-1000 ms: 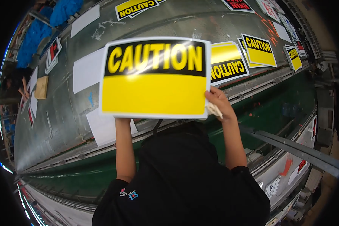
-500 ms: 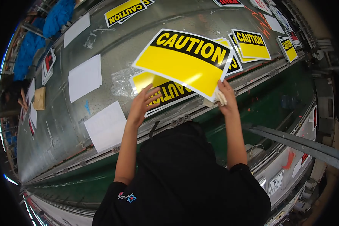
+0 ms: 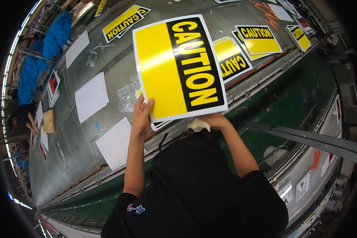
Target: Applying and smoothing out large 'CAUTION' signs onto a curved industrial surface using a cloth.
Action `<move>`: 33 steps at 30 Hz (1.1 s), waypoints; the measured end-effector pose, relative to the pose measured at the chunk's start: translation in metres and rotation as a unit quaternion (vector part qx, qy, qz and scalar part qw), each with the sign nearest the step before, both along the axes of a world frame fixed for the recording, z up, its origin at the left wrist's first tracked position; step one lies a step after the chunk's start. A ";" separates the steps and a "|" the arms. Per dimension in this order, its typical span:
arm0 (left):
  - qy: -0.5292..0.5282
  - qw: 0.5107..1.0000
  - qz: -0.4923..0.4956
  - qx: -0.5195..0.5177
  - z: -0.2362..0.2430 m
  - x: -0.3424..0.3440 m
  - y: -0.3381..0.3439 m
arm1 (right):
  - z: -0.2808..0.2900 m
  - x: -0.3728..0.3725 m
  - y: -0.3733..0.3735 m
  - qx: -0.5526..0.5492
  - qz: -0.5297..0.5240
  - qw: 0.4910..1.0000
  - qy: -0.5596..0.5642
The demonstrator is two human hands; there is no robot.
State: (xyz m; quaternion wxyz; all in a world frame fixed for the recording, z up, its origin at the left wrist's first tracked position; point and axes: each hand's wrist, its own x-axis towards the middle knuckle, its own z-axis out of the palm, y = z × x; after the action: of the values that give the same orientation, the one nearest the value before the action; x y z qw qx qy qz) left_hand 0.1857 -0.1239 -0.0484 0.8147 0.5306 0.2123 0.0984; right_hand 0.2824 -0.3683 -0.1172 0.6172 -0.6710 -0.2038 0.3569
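While gripped: one yellow sign [image 3: 178,67] in two closed hands (left hand [image 3: 142,115], right hand [image 3: 214,119]).

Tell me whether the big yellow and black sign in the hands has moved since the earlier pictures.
Yes. The big sign has turned about a quarter turn clockwise: its black band, earlier along the top, now runs down its right side, toward the signs lying on the metal table. Both hands hold its lower edge.

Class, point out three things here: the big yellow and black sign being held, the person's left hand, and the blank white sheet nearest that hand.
Yellow and black sign [image 3: 162,71]: head view, yellow panel.
Left hand [image 3: 141,115]: head view, back of hand.
White sheet [image 3: 116,143]: head view, sheet's middle.
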 end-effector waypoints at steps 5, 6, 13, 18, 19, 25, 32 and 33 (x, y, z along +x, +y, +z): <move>0.015 0.999 -0.034 0.033 0.002 -0.037 0.035 | 0.005 0.045 -0.028 0.128 -0.115 0.961 0.217; 0.022 0.998 -0.042 0.030 0.000 -0.042 0.041 | 0.022 0.050 -0.027 0.139 -0.092 0.969 0.182; 0.052 0.992 -0.086 0.075 -0.003 -0.058 0.056 | 0.044 0.052 -0.004 0.107 -0.011 0.992 0.067; 0.105 0.989 -0.090 0.047 -0.029 -0.054 0.066 | 0.012 0.042 0.005 0.103 -0.064 0.983 0.139; 0.105 0.989 -0.090 0.046 -0.028 -0.050 0.062 | 0.009 0.040 0.006 0.125 -0.093 0.972 0.177; 0.036 0.942 0.162 -0.293 -0.098 -0.057 0.055 | -0.018 0.063 -0.005 0.151 -0.203 0.936 0.242; 0.153 0.933 0.161 -0.285 -0.120 -0.086 0.014 | -0.079 0.129 -0.026 0.132 -0.365 0.888 0.246; 0.170 0.932 0.164 -0.276 -0.122 -0.089 0.011 | -0.084 0.137 -0.028 0.115 -0.401 0.870 0.264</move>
State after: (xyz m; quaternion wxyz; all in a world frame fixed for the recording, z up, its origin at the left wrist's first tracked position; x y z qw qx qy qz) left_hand 0.0969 -0.1127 -0.1702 0.8534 0.2518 0.4500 0.0764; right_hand 0.4193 -0.3960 -0.2014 0.8108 -0.5001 0.2134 0.2166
